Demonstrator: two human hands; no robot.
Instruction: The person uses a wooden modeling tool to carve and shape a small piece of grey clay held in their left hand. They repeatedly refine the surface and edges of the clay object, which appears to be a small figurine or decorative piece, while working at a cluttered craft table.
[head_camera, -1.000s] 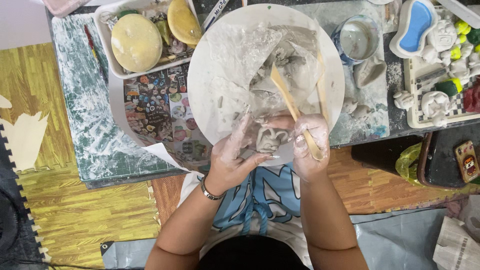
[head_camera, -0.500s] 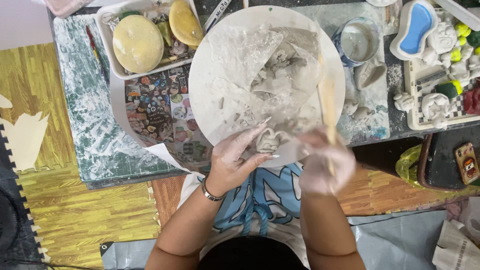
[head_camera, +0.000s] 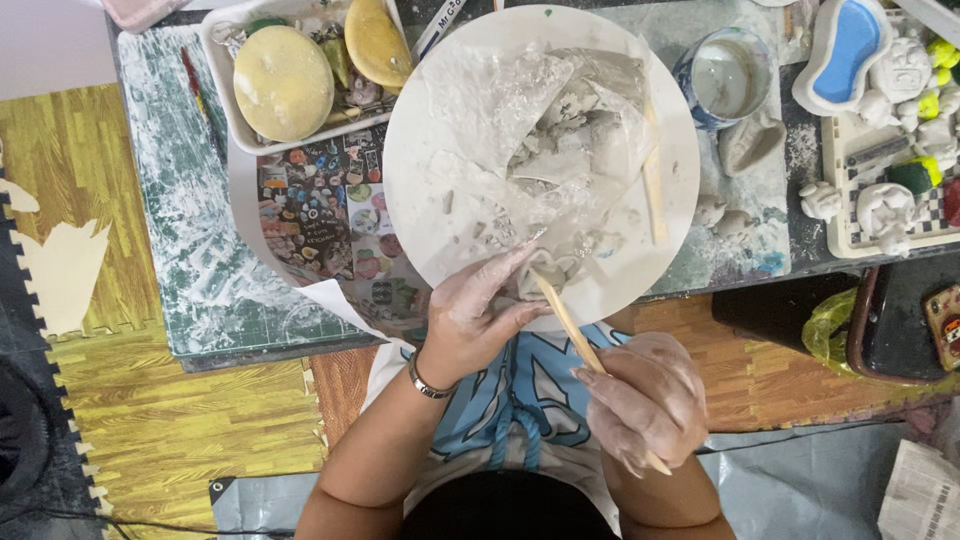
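Note:
My left hand (head_camera: 475, 320), coated in grey clay, pinches a small grey clay piece (head_camera: 548, 272) at the near edge of a round white board (head_camera: 440, 130). My right hand (head_camera: 645, 400) grips a thin wooden modelling stick (head_camera: 570, 325), whose tip touches the clay piece. A clear plastic bag with lumps of grey clay (head_camera: 560, 140) lies on the middle of the board. A second wooden stick (head_camera: 653, 185) lies on the board's right side.
A white tray with yellow sponges (head_camera: 290, 80) sits at the far left. A cup of cloudy water (head_camera: 725, 75) stands right of the board. Small clay figures (head_camera: 880, 210) and a blue dish (head_camera: 850, 45) fill the far right. A green cutting mat (head_camera: 190, 220) covers the table's left.
My right hand has dropped from the board's edge toward my body and turned the wooden stick, so its tip now points up-left into the clay piece. My left hand has stayed put.

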